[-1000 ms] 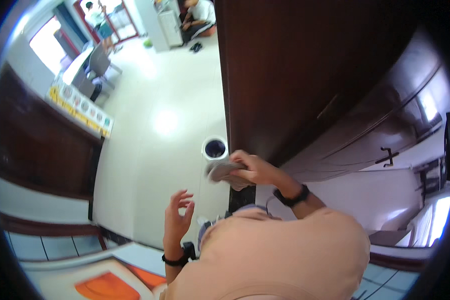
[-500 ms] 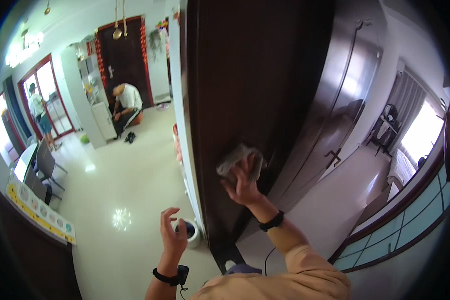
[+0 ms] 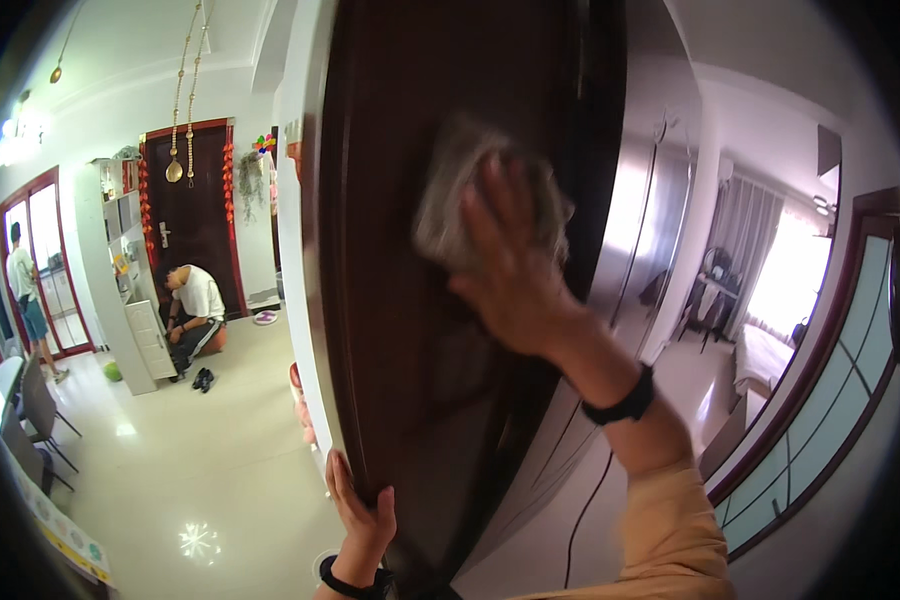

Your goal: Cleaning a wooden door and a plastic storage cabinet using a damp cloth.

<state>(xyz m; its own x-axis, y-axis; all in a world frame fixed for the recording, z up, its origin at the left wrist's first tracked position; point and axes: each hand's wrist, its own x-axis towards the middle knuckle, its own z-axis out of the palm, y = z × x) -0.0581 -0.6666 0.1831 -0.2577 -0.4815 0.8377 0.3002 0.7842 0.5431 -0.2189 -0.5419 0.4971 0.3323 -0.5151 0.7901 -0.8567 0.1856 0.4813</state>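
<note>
My right hand (image 3: 510,265) presses a crumpled greyish cloth (image 3: 448,205) flat against a tall dark brown door panel (image 3: 400,330). Its fingers lie over the cloth, and both are slightly blurred. Lower down, my left hand (image 3: 362,510) is at the panel's left edge, fingers pointing up and thumb apart from them. It holds no loose object; whether it leans on that edge or only hovers there, I cannot tell.
Left of the panel, a person (image 3: 198,305) crouches beside a white cabinet (image 3: 150,340), with dark shoes (image 3: 203,380) nearby. Another person (image 3: 25,290) stands by a glass door. A black cable (image 3: 592,515) runs along the floor at right.
My right hand and the cloth have moved up the panel. My left hand has come from free air to the panel's left edge. The whole view has shifted.
</note>
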